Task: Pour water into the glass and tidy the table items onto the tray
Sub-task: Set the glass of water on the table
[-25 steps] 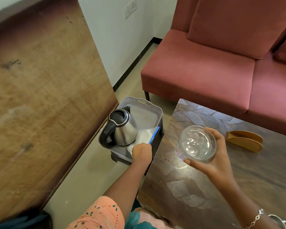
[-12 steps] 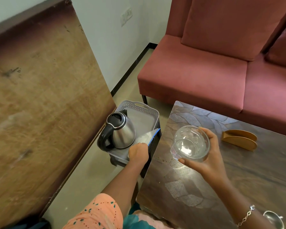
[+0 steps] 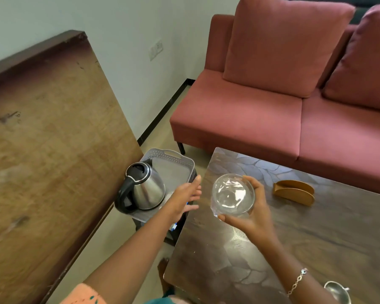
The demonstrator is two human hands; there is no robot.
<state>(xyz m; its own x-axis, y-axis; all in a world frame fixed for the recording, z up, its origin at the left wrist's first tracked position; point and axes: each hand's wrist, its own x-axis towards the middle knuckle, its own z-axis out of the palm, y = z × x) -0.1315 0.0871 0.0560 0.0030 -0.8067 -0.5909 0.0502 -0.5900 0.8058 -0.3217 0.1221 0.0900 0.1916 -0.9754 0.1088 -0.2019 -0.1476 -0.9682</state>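
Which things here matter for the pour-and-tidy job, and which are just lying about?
Job: glass in right hand; kettle; grey tray; wooden holder; table.
Lying about: sofa; wooden board; wall socket.

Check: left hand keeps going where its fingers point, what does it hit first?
Probably the glass in the right hand; the open left hand points right toward it, though depth is unclear.

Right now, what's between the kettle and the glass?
In the head view, the open left hand lies between the kettle and the glass, over the grey tray's right edge. The right hand holds the glass.
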